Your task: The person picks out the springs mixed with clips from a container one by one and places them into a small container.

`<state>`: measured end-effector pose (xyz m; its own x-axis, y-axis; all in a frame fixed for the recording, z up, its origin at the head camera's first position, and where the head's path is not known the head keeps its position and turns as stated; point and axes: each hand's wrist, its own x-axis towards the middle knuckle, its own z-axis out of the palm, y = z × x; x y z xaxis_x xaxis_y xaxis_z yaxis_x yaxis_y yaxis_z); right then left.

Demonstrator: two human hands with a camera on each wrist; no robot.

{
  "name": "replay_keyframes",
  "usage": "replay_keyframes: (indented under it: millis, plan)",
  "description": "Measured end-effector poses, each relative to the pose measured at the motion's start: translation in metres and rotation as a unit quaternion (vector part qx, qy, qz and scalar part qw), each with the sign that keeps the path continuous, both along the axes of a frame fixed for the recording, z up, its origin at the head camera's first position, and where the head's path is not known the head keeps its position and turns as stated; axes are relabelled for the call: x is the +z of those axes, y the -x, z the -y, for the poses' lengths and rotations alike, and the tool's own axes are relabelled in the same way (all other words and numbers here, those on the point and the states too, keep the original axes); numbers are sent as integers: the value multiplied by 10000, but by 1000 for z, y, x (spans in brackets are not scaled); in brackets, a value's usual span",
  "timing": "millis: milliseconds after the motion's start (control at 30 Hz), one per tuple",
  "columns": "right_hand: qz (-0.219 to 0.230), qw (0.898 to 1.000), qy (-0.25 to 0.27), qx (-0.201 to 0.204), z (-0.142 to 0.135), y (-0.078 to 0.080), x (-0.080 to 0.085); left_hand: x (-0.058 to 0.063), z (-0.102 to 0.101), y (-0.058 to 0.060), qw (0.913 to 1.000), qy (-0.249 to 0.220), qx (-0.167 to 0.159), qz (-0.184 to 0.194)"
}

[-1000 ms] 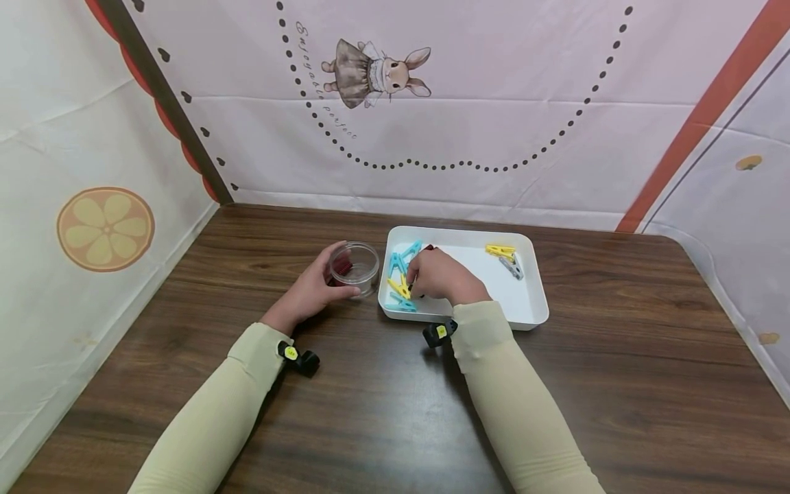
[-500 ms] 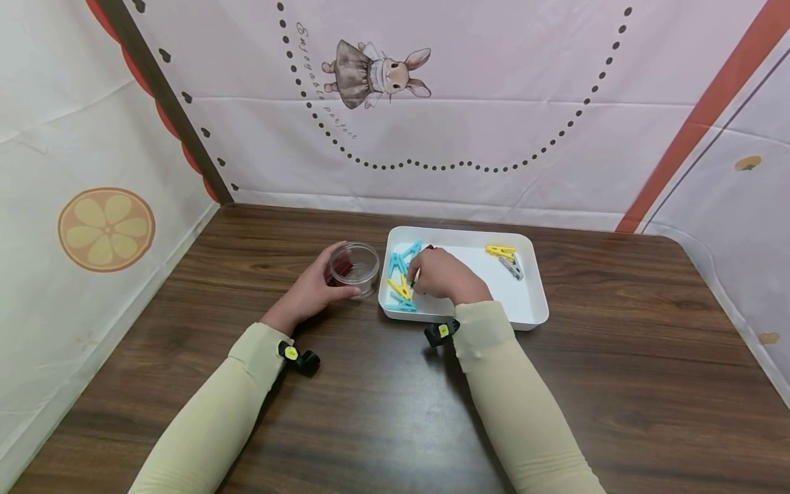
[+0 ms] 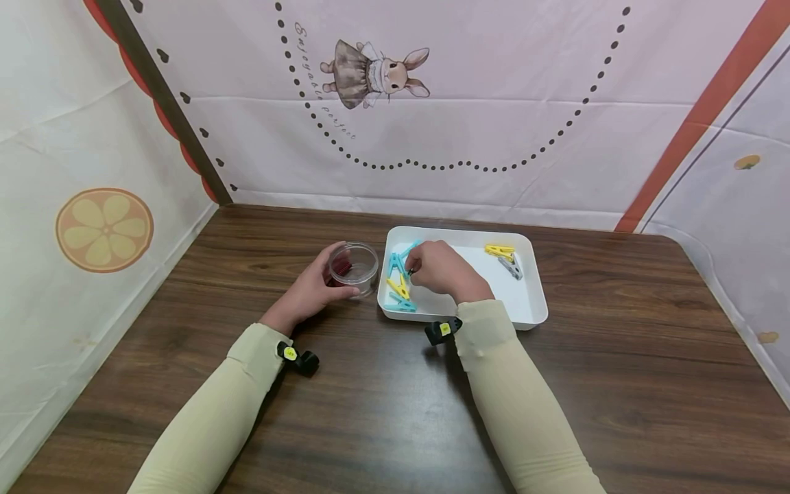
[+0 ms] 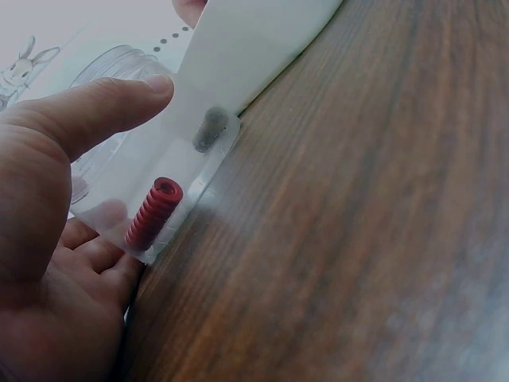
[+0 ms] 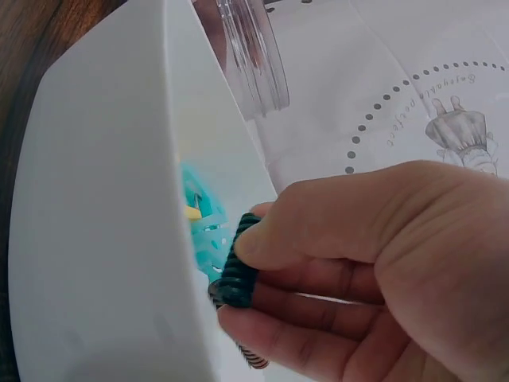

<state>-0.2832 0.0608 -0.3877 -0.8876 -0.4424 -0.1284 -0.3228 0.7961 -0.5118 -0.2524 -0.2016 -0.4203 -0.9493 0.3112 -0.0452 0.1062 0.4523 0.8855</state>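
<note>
Broad bare wooden table (image 3: 395, 412) nearest, open room on both sides. Left hand (image 3: 306, 291) curled round clear jar (image 3: 354, 266), red spring (image 4: 153, 212) inside, jar just beside tray's left wall. Right hand (image 3: 439, 269) inside white tray (image 3: 524, 309), near left rim, pinching dark green spring (image 5: 238, 274) over teal clothespins (image 3: 398, 262). Yellow and grey clothespins (image 3: 506, 257) by far rim, well apart.

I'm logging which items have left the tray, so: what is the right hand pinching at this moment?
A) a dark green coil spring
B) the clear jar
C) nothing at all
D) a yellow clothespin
A: in the right wrist view, the right hand has thumb and fingers curled round a dark green coil spring, held over the white tray.
</note>
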Motion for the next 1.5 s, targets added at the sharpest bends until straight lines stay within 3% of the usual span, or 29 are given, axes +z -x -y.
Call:
replay_keyframes:
  millis: [433, 1100, 1500]
  plan:
    - [-143, 9997, 161, -138, 2, 0, 6, -4, 1, 1, 10000, -49, 17, -3]
    - [-1047, 9931, 528, -91, 5, -2, 12, 0, 1, 0, 10000, -67, -24, 26]
    - [-1264, 9891, 756, -85, 8, -5, 14, 1, -1, -1, 10000, -35, -9, 8]
